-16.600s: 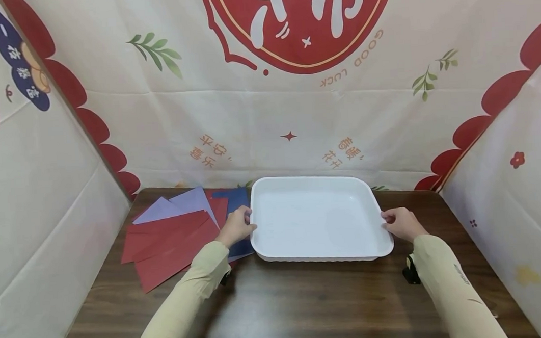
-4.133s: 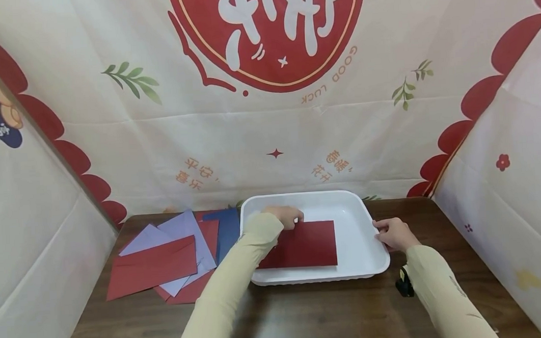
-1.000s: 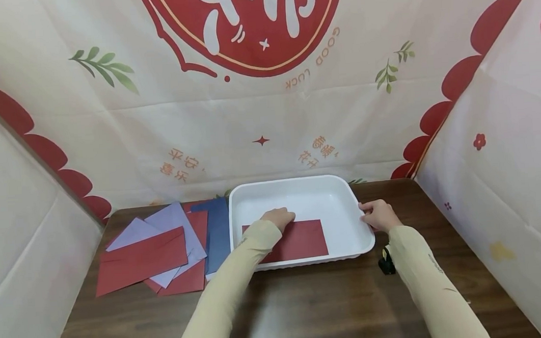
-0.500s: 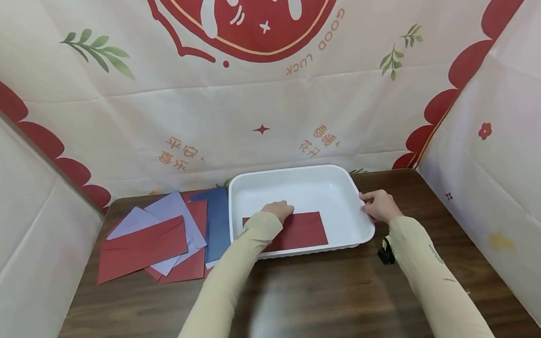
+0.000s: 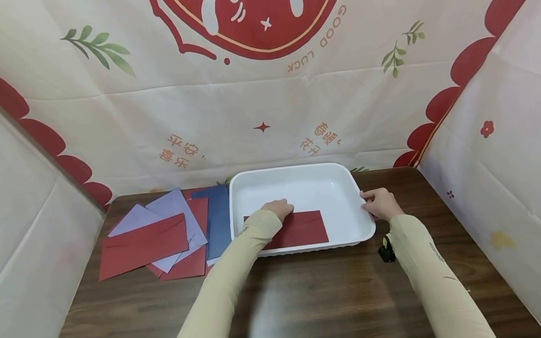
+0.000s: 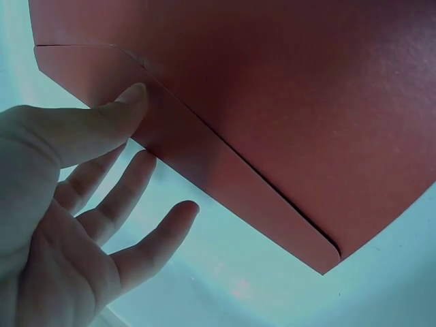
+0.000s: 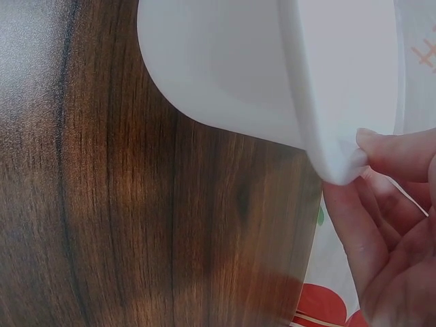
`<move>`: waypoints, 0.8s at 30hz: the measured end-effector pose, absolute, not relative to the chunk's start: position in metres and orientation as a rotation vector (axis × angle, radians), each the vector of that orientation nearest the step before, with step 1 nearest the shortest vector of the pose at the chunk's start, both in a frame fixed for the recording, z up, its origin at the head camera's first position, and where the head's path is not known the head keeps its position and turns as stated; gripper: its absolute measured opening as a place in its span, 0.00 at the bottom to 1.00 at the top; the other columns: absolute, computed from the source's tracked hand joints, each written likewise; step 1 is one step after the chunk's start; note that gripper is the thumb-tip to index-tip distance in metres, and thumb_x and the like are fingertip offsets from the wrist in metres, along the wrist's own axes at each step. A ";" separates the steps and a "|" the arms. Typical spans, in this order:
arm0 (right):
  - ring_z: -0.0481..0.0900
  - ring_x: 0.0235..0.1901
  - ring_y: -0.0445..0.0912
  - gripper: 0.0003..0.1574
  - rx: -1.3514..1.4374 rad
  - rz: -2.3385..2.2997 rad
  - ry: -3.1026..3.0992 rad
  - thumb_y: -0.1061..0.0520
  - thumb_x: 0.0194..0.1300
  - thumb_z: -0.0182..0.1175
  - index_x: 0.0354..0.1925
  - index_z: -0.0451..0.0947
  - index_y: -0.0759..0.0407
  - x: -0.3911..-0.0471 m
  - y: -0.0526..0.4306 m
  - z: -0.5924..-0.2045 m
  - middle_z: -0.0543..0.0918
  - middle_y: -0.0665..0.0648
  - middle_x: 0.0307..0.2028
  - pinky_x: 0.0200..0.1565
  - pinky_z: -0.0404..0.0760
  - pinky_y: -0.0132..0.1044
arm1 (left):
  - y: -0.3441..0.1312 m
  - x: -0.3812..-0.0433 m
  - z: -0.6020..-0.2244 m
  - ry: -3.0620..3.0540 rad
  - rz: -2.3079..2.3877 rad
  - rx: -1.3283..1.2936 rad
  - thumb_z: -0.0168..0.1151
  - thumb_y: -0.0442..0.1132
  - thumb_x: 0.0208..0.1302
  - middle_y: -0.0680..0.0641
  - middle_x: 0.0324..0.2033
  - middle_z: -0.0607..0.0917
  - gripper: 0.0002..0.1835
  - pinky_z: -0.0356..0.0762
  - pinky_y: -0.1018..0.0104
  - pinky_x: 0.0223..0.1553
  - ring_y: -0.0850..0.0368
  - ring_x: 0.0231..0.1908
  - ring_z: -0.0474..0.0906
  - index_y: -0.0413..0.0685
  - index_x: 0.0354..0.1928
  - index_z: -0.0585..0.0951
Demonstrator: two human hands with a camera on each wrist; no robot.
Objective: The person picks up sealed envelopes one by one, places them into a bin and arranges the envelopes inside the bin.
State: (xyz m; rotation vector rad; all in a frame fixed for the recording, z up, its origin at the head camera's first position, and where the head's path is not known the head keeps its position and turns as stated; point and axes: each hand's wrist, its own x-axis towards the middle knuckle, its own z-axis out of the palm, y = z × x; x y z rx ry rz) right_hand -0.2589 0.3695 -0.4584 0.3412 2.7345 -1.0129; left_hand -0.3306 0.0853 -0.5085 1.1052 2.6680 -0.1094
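A white plastic tray (image 5: pixel 347 231) sits at the back of the table. My right hand (image 5: pixel 381 204) pinches the tray's right rim between thumb and fingers. Inside the tray, at its front left, is a red envelope (image 5: pixel 305 229). My left hand (image 5: pixel 278 208) pinches the envelope's far edge; in the left wrist view the thumb lies on the closed flap (image 6: pixel 225 160) and fingertips reach behind the edge. The left sleeve covers the envelope's left part in the head view.
Left of the tray lies a loose pile of envelopes: a red envelope (image 5: pixel 141 247) on top, lilac envelopes (image 5: pixel 180 207) under it, and a blue envelope (image 5: pixel 218 217) against the tray. A printed cloth (image 5: pixel 249 109) stands behind the wooden table (image 5: pixel 314 299).
At first the tray held nothing and both hands gripped its sides. Later the left hand brought a red envelope over it, now lower inside. In the last second the hands barely moved.
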 end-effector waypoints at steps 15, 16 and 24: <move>0.74 0.27 0.48 0.30 0.324 -1.028 2.746 0.63 0.58 0.57 0.58 0.66 0.71 -0.261 0.367 -0.460 0.75 0.63 0.31 0.29 0.80 0.39 | 0.069 -0.311 -0.462 2.560 -0.007 0.957 0.58 0.29 0.57 0.51 0.46 0.77 0.23 0.70 0.69 0.44 0.60 0.42 0.72 0.52 0.56 0.73; 0.74 0.28 0.48 0.30 0.316 -1.035 2.748 0.63 0.58 0.57 0.58 0.66 0.71 -0.260 0.367 -0.460 0.75 0.63 0.31 0.29 0.80 0.39 | 0.068 -0.312 -0.461 2.545 0.016 0.941 0.59 0.30 0.57 0.50 0.47 0.77 0.24 0.70 0.69 0.44 0.60 0.43 0.72 0.51 0.57 0.72; 0.75 0.29 0.49 0.29 0.289 -1.063 2.752 0.63 0.58 0.57 0.57 0.66 0.72 -0.260 0.369 -0.460 0.75 0.64 0.32 0.30 0.80 0.41 | 0.048 -0.322 -0.453 2.512 0.148 0.906 0.61 0.42 0.58 0.47 0.54 0.72 0.27 0.68 0.62 0.52 0.56 0.52 0.70 0.50 0.60 0.69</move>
